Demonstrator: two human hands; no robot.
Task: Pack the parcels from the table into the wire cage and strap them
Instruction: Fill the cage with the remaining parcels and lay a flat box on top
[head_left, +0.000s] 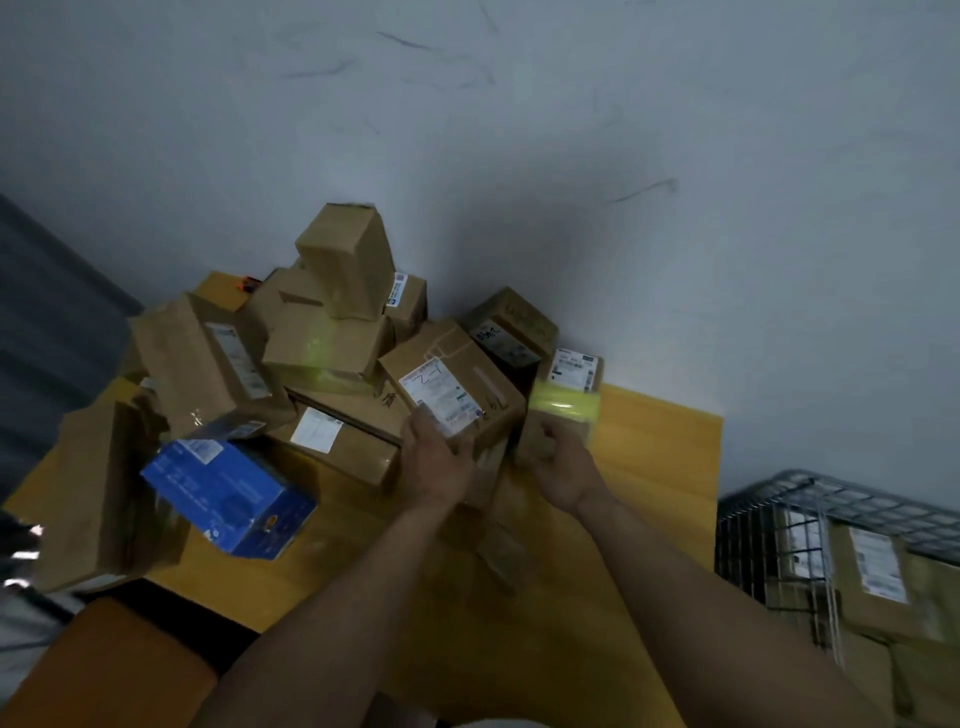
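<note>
Both hands take one parcel each from the pile on the bench.

The left hand (439, 460) grips the near end of the labelled box (452, 395), fingers curled over its edge. The right hand (558, 465) wraps its fingers round the lower end of the small yellow-taped box (566, 405). These two parcels sit at the front right of the pile (332, 332), nearest the wire cage (852, 493), so they are probably chosen for the short carry and to leave the stack undisturbed. The remaining parcels lean on each other against the wall (571, 130), and a blue box (228, 499) lies tilted at the front left. The bench (654, 467) is yellow. The cage stands just beside its right end and already holds labelled cartons (878, 571). The lighting is dim and the edges are blurred.
</note>
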